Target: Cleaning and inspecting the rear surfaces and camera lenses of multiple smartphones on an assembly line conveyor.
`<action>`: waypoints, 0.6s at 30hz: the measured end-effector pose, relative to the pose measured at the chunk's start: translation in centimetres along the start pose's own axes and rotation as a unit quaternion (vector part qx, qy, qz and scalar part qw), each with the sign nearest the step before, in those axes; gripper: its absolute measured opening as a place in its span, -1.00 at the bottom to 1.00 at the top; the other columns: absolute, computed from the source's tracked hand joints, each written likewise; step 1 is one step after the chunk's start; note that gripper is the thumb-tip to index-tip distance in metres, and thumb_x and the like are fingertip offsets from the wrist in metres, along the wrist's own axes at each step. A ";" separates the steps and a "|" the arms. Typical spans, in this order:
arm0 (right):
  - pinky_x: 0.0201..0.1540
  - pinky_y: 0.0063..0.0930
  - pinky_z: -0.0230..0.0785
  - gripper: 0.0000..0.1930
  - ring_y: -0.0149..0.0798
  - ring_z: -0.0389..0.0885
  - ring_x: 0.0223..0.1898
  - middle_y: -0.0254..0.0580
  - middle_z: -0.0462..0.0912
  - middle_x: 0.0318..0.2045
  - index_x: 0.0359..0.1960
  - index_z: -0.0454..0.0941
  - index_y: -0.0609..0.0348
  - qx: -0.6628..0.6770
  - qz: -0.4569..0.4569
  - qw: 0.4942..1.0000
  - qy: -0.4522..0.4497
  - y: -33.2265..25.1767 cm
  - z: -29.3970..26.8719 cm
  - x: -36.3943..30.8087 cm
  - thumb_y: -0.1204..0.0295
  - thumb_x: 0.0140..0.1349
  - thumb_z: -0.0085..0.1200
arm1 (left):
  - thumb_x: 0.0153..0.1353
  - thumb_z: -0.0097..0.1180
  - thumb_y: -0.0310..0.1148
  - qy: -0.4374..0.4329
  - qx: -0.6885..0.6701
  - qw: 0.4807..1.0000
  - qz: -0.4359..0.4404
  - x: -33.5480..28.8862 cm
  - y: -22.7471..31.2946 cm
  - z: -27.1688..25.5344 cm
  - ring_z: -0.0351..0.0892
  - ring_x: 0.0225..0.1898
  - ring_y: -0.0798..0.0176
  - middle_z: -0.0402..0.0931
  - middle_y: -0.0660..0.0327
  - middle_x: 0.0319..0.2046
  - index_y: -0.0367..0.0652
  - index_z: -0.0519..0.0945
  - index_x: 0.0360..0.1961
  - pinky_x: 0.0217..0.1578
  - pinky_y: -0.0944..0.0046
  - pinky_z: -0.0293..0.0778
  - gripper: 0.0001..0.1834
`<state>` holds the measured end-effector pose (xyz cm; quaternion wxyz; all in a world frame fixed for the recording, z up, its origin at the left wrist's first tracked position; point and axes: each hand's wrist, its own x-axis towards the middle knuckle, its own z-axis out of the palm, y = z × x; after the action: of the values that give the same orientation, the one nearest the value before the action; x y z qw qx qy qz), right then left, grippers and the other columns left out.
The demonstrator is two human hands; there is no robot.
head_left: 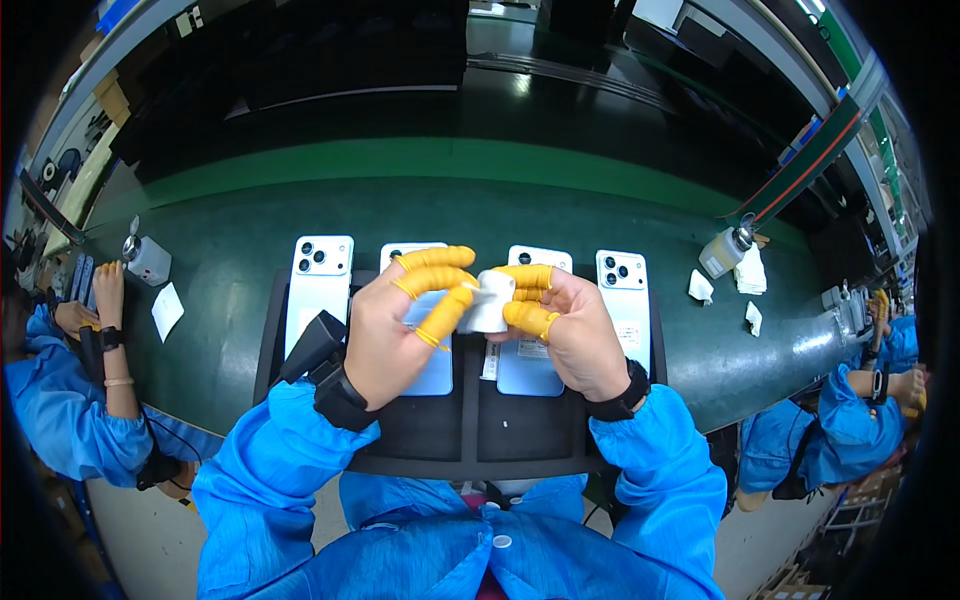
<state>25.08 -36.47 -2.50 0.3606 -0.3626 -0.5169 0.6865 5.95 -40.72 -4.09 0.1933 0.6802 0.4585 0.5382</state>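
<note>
A small white wipe (489, 303), folded or wrapped into a rounded shape, is held up between my two hands over the middle of a black tray (462, 440). My right hand (588, 340) pinches its right side, fingers closed. From the left, the thumb and fingertips of my left hand (385, 335) close on its edge. Yellow finger cots cover several fingertips on both hands. Beneath them, light-blue phones lie back side up in the tray: a far-left phone (318, 300), an inner-left phone (432, 372), an inner-right phone (528, 375) and a far-right phone (625, 300). My hands partly cover the inner two.
On the green bench (230, 210), a pump bottle (150, 262) and a white sheet (168, 310) are at left. Another pump bottle (722, 252), stacked wipes (750, 272) and crumpled wipes (700, 287) are at right. Co-workers in blue sleeves (70, 410) sit on both sides.
</note>
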 end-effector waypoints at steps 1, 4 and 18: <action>-0.09 -0.49 0.55 -0.70 -0.26 0.66 -0.15 -0.03 0.62 -0.12 0.01 0.50 0.37 0.000 -0.001 1.000 0.000 -0.1 -0.2 -0.1 0.65 0.22 0.06 | 0.27 0.13 -0.44 0.016 -0.087 0.994 -0.070 0.1 -0.1 0.0 0.58 -0.17 0.32 0.60 0.15 -0.20 -0.30 0.58 -0.12 -0.09 0.38 0.47 -0.80; -0.09 -0.50 0.52 -0.70 -0.27 0.65 -0.20 -0.03 0.62 -0.15 0.01 0.49 0.39 -0.019 0.029 0.998 -0.051 -0.7 -0.8 -0.1 0.63 0.22 0.02 | 0.32 0.08 -0.39 0.007 -0.218 0.954 -0.206 0.5 -0.2 -0.9 0.55 -0.25 0.44 0.59 0.22 -0.27 -0.33 0.53 -0.07 -0.26 0.43 0.47 -0.76; 0.24 -0.38 0.22 -0.46 -0.19 0.42 0.15 -0.04 0.44 0.11 0.27 0.23 0.28 -0.062 -0.025 0.984 -0.167 0.1 -0.4 0.7 0.48 0.26 0.08 | 0.33 0.05 -0.41 -0.062 -0.305 0.904 -0.293 0.6 0.0 -0.5 0.57 -0.20 0.41 0.58 0.22 -0.23 -0.30 0.51 -0.08 -0.13 0.43 0.48 -0.79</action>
<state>25.07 -35.76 -2.80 0.2630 -0.2510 -0.6201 0.6951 5.52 -40.36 -3.60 0.5683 0.4547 0.4377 0.5279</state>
